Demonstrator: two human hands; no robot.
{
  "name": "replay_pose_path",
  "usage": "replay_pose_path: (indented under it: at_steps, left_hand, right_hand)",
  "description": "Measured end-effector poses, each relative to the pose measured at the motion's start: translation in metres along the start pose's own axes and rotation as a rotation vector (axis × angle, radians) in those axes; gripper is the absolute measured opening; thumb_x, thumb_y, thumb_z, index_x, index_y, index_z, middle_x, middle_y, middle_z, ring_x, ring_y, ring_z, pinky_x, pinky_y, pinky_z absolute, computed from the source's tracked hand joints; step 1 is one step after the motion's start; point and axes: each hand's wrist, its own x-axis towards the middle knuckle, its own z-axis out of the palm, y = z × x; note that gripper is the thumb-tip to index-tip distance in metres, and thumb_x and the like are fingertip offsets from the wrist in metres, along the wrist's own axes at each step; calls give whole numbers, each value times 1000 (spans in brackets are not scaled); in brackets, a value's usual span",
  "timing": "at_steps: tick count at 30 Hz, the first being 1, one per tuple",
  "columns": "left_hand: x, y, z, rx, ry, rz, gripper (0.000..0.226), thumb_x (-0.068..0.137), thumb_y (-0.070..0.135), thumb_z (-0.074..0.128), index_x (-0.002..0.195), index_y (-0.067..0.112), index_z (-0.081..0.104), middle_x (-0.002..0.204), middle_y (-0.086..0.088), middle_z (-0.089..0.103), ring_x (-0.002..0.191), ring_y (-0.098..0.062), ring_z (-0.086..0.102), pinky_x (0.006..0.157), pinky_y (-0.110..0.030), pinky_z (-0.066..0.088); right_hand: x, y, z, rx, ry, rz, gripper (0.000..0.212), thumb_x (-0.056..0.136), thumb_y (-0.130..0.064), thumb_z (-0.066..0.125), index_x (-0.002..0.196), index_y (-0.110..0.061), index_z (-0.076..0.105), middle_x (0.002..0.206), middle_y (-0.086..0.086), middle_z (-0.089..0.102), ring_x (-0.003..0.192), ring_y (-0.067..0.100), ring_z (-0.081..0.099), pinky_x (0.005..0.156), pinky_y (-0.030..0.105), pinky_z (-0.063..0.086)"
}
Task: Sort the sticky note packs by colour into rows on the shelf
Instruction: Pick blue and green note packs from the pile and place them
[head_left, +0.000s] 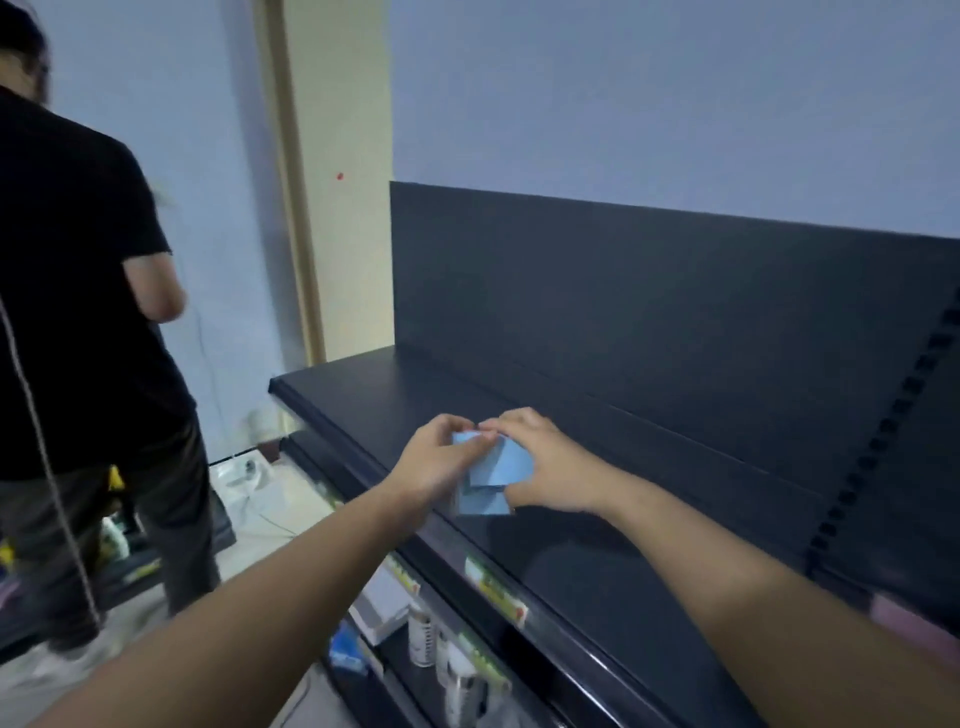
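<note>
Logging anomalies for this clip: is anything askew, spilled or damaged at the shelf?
The blue sticky note packs, held by the left hand and right hand at the dark shelf, overlap at mismatched angles, not squared. Nothing looks spilled or damaged.

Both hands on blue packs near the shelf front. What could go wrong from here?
1. The blue packs sit fanned between the left hand and right hand; one might slip loose.
2. They are near the front edge of the shelf, so a dropped pack could fall off it.
</note>
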Motion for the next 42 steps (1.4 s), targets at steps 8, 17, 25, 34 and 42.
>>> replay_pose_path:
  at_steps: [8, 17, 25, 34, 42]
  left_hand:
    - [44, -34, -129, -163, 99, -112, 40, 95, 15, 50, 132, 15, 37, 105, -3, 51, 75, -13, 55, 53, -25, 46]
    - [136, -62, -176, -153, 6, -169, 72, 87, 9, 62, 143, 12, 17, 99, 2, 47, 79, -15, 59, 51, -21, 53]
    - [282, -73, -202, -201, 108, -226, 60, 80, -4, 66, 128, 5, 32, 111, -16, 54, 80, -23, 60, 57, -27, 50]
    - [413, -112, -223, -156, 133, -251, 38, 82, -11, 58, 113, 4, 42, 88, -6, 54, 75, -20, 56, 63, -31, 49]
    - [528, -129, -230, -81, -21, -233, 32, 81, -14, 45, 103, 7, 54, 86, -2, 59, 74, -14, 56, 63, -23, 46]
  right_hand:
    - [102, -62, 62, 457, 91, 220, 63, 83, -19, 65, 138, -17, 35, 129, 3, 50, 111, 14, 54, 91, 26, 46]
    - [204, -53, 87, 768, -2, 464, 16, 95, -15, 52, 102, -4, 60, 95, 10, 61, 77, 18, 60, 61, 25, 57]
    - [336, -2, 87, 850, 112, 559, 10, 93, -17, 54, 93, -8, 57, 90, 7, 61, 75, 18, 60, 66, 26, 54]
    - [452, 39, 115, 980, 246, 677, 1, 89, -8, 58, 88, -7, 58, 99, 14, 64, 73, 17, 61, 63, 24, 52]
    - [540, 63, 125, 1100, 435, 783, 13, 88, 0, 58, 101, 2, 58, 101, 16, 61, 84, 23, 61, 65, 22, 52]
